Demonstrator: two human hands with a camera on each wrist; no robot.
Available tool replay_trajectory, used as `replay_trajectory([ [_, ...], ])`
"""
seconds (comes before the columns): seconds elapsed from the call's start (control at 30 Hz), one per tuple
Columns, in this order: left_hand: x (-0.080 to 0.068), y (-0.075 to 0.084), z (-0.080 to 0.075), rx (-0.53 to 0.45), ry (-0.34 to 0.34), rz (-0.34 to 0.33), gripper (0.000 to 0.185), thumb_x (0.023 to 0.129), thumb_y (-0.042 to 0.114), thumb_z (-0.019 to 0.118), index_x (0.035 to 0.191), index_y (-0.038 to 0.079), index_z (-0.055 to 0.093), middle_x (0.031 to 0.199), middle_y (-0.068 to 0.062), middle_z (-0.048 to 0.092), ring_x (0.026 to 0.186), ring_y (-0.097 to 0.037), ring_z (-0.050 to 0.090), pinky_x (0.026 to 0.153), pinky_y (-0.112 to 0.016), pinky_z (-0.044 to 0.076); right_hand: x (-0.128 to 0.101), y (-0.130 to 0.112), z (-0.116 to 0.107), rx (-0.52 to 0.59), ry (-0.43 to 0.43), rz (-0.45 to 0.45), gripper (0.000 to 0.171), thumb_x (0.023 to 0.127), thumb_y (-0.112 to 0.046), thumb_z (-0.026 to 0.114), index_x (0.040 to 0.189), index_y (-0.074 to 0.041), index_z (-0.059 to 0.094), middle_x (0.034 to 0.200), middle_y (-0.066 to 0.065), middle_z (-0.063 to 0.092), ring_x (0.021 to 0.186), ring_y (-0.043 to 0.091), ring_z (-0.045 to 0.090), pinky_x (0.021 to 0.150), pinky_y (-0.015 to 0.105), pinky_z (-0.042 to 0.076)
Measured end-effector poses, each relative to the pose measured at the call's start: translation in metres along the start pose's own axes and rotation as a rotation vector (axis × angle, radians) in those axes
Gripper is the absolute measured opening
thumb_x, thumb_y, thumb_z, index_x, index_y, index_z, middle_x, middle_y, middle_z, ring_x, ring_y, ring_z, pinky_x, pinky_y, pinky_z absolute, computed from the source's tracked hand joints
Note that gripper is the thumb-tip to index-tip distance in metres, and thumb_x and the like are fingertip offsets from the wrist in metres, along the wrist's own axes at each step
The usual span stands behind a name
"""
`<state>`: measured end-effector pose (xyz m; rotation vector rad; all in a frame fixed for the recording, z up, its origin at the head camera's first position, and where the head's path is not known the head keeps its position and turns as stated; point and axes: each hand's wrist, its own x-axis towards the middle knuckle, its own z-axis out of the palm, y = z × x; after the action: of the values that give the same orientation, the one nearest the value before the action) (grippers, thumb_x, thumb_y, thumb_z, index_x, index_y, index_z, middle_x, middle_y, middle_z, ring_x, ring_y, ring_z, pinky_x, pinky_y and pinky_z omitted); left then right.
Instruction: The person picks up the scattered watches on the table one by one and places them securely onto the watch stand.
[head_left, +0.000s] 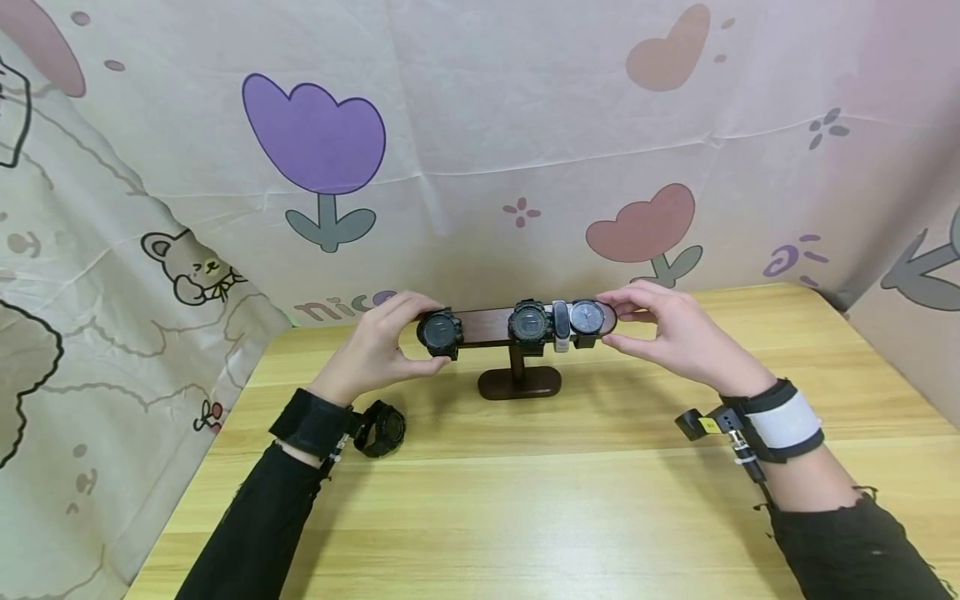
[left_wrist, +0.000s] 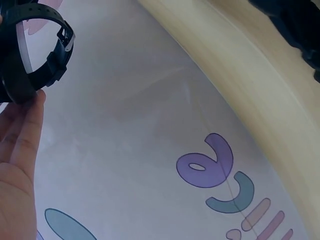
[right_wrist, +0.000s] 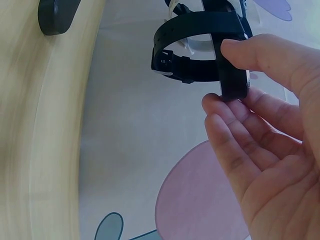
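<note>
A dark brown watch stand [head_left: 487,327] with a horizontal bar stands at the back of the table. My left hand [head_left: 378,346] grips the bar's left end, beside a black watch [head_left: 440,331] strapped there. On the bar's right end, my right hand [head_left: 667,333] pinches the rounded tip between thumb and fingers. Beside it sit a round grey-faced watch [head_left: 587,317], a slim band with a white strap [head_left: 561,321] and another chunky black watch [head_left: 529,322]. In the right wrist view the thumb presses the bar's end [right_wrist: 234,82], next to a looped black strap [right_wrist: 192,24].
Another black watch [head_left: 380,429] is on the wooden table [head_left: 525,517] near my left wrist. The stand's oval base [head_left: 519,384] rests on the table. A printed cloth [head_left: 480,167] hangs close behind the stand, and more cloth hangs at the left.
</note>
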<state>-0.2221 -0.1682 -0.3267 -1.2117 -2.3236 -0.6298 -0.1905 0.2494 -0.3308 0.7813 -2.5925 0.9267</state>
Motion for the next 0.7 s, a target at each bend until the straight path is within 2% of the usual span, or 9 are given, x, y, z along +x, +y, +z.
replay_trajectory([
  [0.27, 0.011, 0.003, 0.004, -0.03, -0.014, 0.031, 0.063, 0.077, 0.023, 0.096, 0.13, 0.004, 0.067, 0.124, -0.011, 0.071, 0.111, -0.024, 0.069, 0.095, -0.041, 0.063, 0.0, 0.001, 0.0, -0.005, -0.002, 0.006, 0.047, 0.091, -0.012, 0.087, 0.135, -0.009, 0.071, 0.12, 0.002, 0.072, 0.11, 0.021, 0.073, 0.1, 0.041, 0.059],
  [0.4, 0.015, 0.005, 0.005, -0.033, -0.02, 0.035, 0.062, 0.077, 0.024, 0.096, 0.129, 0.004, 0.067, 0.124, -0.011, 0.07, 0.11, -0.023, 0.069, 0.094, -0.04, 0.063, -0.001, 0.001, 0.0, 0.002, -0.001, 0.005, 0.047, 0.09, -0.012, 0.087, 0.135, -0.01, 0.071, 0.12, 0.002, 0.072, 0.109, 0.018, 0.072, 0.1, 0.019, 0.057],
  [0.47, 0.017, 0.006, 0.006, -0.032, -0.026, 0.034, 0.062, 0.078, 0.025, 0.096, 0.129, 0.005, 0.067, 0.124, -0.011, 0.07, 0.108, -0.022, 0.069, 0.092, -0.039, 0.063, -0.001, 0.001, 0.0, 0.008, 0.0, 0.005, 0.048, 0.09, -0.012, 0.087, 0.135, -0.01, 0.071, 0.119, 0.001, 0.072, 0.108, 0.017, 0.071, 0.1, 0.014, 0.055],
  [0.53, 0.018, 0.006, 0.007, -0.03, -0.032, 0.031, 0.062, 0.078, 0.026, 0.096, 0.129, 0.005, 0.067, 0.123, -0.01, 0.07, 0.106, -0.021, 0.069, 0.091, -0.038, 0.063, 0.0, 0.001, 0.0, 0.014, -0.001, 0.005, 0.048, 0.09, -0.012, 0.087, 0.135, -0.009, 0.071, 0.119, 0.002, 0.072, 0.108, 0.017, 0.071, 0.101, 0.018, 0.056],
  [0.63, 0.021, 0.007, 0.007, -0.035, -0.04, 0.031, 0.062, 0.078, 0.026, 0.096, 0.129, 0.006, 0.067, 0.122, -0.009, 0.07, 0.105, -0.02, 0.069, 0.09, -0.038, 0.063, 0.0, 0.001, 0.0, 0.018, -0.002, 0.005, 0.048, 0.091, -0.011, 0.087, 0.136, -0.009, 0.071, 0.118, 0.002, 0.072, 0.108, 0.017, 0.07, 0.101, 0.034, 0.059],
  [0.7, 0.022, 0.008, 0.008, -0.033, -0.045, 0.03, 0.061, 0.078, 0.027, 0.095, 0.129, 0.007, 0.067, 0.122, -0.009, 0.07, 0.105, -0.02, 0.069, 0.09, -0.037, 0.063, 0.0, 0.001, 0.0, 0.02, -0.002, 0.004, 0.048, 0.091, -0.011, 0.086, 0.136, -0.009, 0.071, 0.118, 0.002, 0.072, 0.108, 0.018, 0.071, 0.101, 0.04, 0.059],
])
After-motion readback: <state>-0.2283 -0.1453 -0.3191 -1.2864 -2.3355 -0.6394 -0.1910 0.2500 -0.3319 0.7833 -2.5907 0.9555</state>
